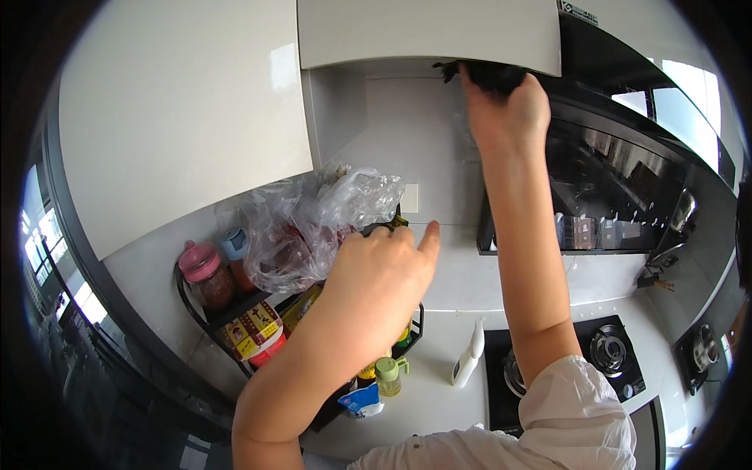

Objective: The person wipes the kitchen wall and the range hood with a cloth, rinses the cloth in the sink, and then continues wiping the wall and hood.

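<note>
My right hand [508, 111] reaches up to the lower edge of a pale wall cabinet [429, 29], gripping a dark cloth-like thing [493, 76] that is partly hidden by the hand and the cabinet. My left hand [382, 258] is over a black metal rack, in front of clear plastic bags [358, 200]; its forefinger points out and the other fingers are curled. Whether these fingers hold anything is hidden by the back of the hand. A jar with a pink lid [202, 273] and a jar with a blue lid [235, 244] stand at the rack's left.
Below on the white counter [435, 411] are a white spray bottle [468, 361], a green-lidded oil pot [388, 376], a blue and white packet [362, 401] and a black gas hob [499, 411]. A black range hood [611, 176] is at the right. A cabinet door [188, 117] fills the upper left.
</note>
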Available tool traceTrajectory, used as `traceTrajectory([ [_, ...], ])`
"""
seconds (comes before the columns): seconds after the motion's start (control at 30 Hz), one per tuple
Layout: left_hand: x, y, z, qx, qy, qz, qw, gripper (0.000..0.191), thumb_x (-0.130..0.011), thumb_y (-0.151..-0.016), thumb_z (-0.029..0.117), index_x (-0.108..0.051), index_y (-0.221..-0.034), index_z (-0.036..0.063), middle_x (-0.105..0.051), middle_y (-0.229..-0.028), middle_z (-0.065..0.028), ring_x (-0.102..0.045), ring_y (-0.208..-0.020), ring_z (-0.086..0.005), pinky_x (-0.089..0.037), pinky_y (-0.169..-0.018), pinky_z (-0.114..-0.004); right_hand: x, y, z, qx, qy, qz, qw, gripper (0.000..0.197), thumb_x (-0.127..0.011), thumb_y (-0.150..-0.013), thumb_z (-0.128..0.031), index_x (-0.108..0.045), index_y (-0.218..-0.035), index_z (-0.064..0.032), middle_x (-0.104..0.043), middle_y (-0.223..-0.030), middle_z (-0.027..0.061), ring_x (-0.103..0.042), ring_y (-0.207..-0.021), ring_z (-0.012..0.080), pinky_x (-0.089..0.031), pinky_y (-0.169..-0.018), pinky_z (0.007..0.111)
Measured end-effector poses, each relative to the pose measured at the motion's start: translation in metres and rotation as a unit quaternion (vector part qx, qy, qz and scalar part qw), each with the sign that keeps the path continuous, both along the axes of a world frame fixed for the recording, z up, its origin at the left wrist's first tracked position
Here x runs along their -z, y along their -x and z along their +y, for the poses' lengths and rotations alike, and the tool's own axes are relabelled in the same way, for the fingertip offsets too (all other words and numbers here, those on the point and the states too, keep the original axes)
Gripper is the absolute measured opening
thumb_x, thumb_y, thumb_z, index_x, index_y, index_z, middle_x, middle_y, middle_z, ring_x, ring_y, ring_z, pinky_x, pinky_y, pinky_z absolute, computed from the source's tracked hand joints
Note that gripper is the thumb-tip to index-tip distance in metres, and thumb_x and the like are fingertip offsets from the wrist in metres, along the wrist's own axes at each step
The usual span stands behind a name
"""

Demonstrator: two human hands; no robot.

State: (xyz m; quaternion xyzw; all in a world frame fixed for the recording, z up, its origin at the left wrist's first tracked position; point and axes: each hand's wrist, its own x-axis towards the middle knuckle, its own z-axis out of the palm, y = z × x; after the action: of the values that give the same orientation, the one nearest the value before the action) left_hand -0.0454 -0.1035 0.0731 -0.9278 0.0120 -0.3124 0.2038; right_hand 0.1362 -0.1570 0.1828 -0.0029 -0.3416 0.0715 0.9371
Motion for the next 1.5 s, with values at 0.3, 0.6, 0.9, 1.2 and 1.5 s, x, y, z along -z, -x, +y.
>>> traceTrajectory([
  [0.3, 0.003, 0.013, 0.030, -0.053, 0.061, 0.025, 0.996, 0.045, -0.056, -0.077, 0.003, -0.054, -0.122, 0.0024, -0.060, -0.082, -0.0126, -0.063, -0.077, -0.0281, -0.050, -0.067, -0.037, -0.010, 0.043, 0.106, -0.128, 0.135, 0.009, 0.983, 0.029, -0.033, -0.096, -0.011, -0.047, -0.120, -0.0019, -0.051, -0.121, 0.0129, -0.051, -0.105, 0.0287, -0.042, -0.094, 0.051],
  [0.6, 0.006, 0.011, 0.049, -0.085, 0.089, 0.075, 0.990, 0.052, -0.066, -0.077, 0.010, -0.050, -0.126, 0.0035, -0.060, -0.087, -0.0126, -0.062, -0.082, -0.0292, -0.050, -0.070, -0.038, -0.017, 0.034, 0.147, -0.064, 0.241, 0.039, 0.968, 0.028, -0.037, -0.093, -0.022, -0.054, -0.112, -0.0094, -0.057, -0.105, 0.0041, -0.051, -0.093, 0.0178, -0.044, -0.081, 0.035],
  [0.9, 0.014, -0.007, 0.055, -0.057, 0.109, 0.122, 0.985, 0.056, -0.064, -0.078, 0.008, -0.047, -0.131, 0.0041, -0.060, -0.088, -0.0131, -0.061, -0.082, -0.0287, -0.050, -0.072, -0.037, -0.015, -0.132, 0.074, 0.170, 0.059, 0.017, 0.984, 0.030, -0.042, -0.092, -0.012, -0.048, -0.119, -0.0002, -0.051, -0.118, 0.0134, -0.049, -0.107, 0.0282, -0.043, -0.091, 0.044],
  [1.2, 0.022, -0.015, 0.055, -0.018, 0.126, 0.133, 0.983, 0.056, -0.063, -0.078, 0.008, -0.047, -0.131, 0.0048, -0.060, -0.084, -0.0133, -0.062, -0.078, -0.0291, -0.051, -0.071, -0.038, -0.012, -0.175, 0.092, 0.118, 0.090, 0.019, 0.989, 0.030, -0.041, -0.093, -0.011, -0.046, -0.120, -0.0009, -0.051, -0.116, 0.0134, -0.050, -0.102, 0.0280, -0.046, -0.087, 0.045],
  [1.5, 0.030, -0.017, 0.071, -0.072, 0.150, 0.158, 0.973, 0.061, -0.063, -0.076, 0.005, -0.044, -0.134, 0.0074, -0.062, -0.092, -0.0156, -0.063, -0.085, -0.0315, -0.051, -0.073, -0.039, -0.007, -0.124, 0.234, -0.029, 0.310, -0.127, 0.942, 0.021, -0.040, -0.094, -0.015, -0.048, -0.112, -0.0094, -0.052, -0.105, 0.0119, -0.050, -0.090, 0.0248, -0.045, -0.077, 0.043],
])
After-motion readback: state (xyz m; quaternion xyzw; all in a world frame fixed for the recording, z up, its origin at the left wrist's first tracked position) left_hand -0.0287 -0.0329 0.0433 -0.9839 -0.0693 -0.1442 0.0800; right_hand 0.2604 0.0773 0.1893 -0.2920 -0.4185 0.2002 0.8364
